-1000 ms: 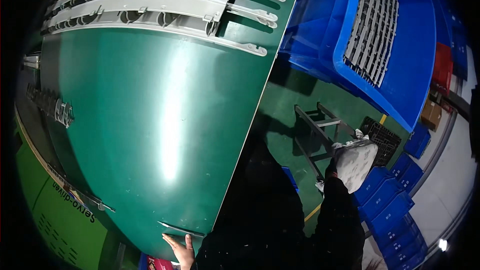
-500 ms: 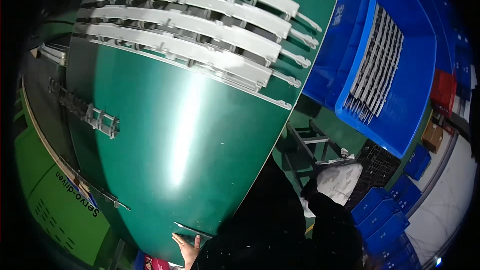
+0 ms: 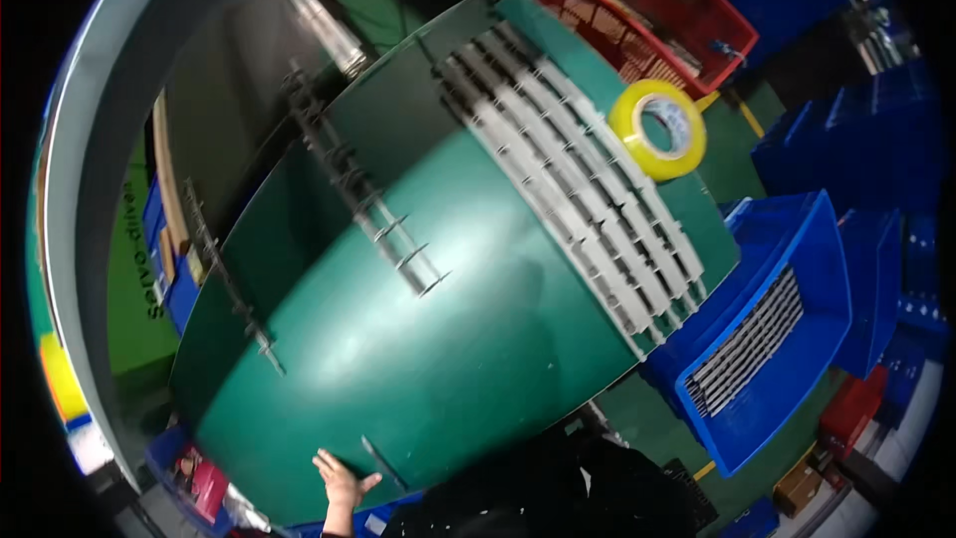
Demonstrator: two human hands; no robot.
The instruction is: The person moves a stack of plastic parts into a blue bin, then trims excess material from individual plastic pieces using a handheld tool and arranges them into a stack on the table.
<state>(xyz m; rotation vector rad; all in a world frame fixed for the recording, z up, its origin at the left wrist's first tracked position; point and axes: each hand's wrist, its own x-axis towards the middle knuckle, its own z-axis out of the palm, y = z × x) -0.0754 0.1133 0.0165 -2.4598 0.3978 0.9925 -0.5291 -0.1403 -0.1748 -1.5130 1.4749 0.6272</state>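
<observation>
The green tabletop [image 3: 478,399] is smooth and glossy, with a broad, soft shine of light on it. The pale grey slatted strips [image 3: 596,244] look like moulded plastic, rather matt. The yellow tape roll [image 3: 628,134] seems to be of shiny plastic film. The large blue bin [image 3: 817,319] is smooth plastic; the cardboard box [image 3: 799,487] is dull. The black clothing [image 3: 518,488] is matt cloth.

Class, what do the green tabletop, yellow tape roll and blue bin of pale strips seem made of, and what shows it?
Green tabletop: smooth, satiny sheet, perhaps rubber or laminate; a broad, soft sheen spreads across it.
Yellow tape roll: probably smooth plastic film, evenly coloured around an open core.
Blue bin: likely moulded plastic, smooth, evenly coloured over its walls.
</observation>
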